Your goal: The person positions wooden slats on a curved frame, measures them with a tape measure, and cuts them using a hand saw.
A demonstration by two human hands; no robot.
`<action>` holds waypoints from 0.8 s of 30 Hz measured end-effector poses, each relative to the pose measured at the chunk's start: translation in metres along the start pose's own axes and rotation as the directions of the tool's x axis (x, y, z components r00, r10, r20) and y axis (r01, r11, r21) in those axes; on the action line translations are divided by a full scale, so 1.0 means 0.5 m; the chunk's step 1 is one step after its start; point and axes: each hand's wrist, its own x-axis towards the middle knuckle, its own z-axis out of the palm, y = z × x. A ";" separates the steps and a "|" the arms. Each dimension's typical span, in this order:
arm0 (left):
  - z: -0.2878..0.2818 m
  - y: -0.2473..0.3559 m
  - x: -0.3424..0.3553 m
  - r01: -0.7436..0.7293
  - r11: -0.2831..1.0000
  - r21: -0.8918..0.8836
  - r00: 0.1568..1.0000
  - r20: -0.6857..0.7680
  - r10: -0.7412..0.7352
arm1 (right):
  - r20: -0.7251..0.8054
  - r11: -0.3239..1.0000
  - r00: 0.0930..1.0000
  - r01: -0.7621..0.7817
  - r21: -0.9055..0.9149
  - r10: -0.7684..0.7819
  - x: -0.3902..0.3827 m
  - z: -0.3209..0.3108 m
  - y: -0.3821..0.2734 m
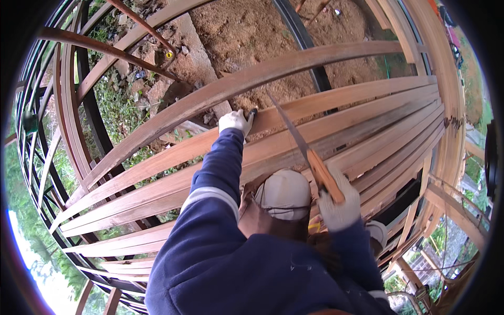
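Observation:
My right hand, in a white glove, is closed round the orange-brown wooden handle of a handsaw. The saw's narrow blade points up and left, crossing over the long wooden board. Farther left, my left hand, also gloved, is closed over the same board's far edge. A small dark thing shows beside its thumb side; I cannot make out what it is. How the blade's teeth meet the wood is too fine to tell.
Several parallel boards lie under me with gaps between them. Another wooden beam runs beyond. Black metal bars cross beneath. Soil and rubble show below. My shoe rests among the boards. Thick timber stands at the right.

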 end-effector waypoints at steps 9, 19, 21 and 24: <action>-0.029 0.021 0.009 -0.014 1.000 -0.015 1.000 0.025 0.014 | -0.047 0.972 0.985 0.156 -0.176 -0.167 0.156 0.055 0.014; -0.042 -0.002 -0.005 0.006 1.000 -0.018 1.000 -0.015 -0.006 | 0.060 0.984 0.990 0.136 -0.115 -0.130 0.006 -0.038 -0.043; -0.029 0.005 0.002 -0.010 1.000 -0.020 1.000 -0.009 0.010 | -0.008 0.996 0.997 0.071 0.049 -0.070 0.099 0.043 -0.005; -0.021 0.004 0.008 -0.008 1.000 -0.026 1.000 -0.018 0.007 | -0.035 0.996 0.996 0.080 -0.049 -0.082 0.191 0.092 0.029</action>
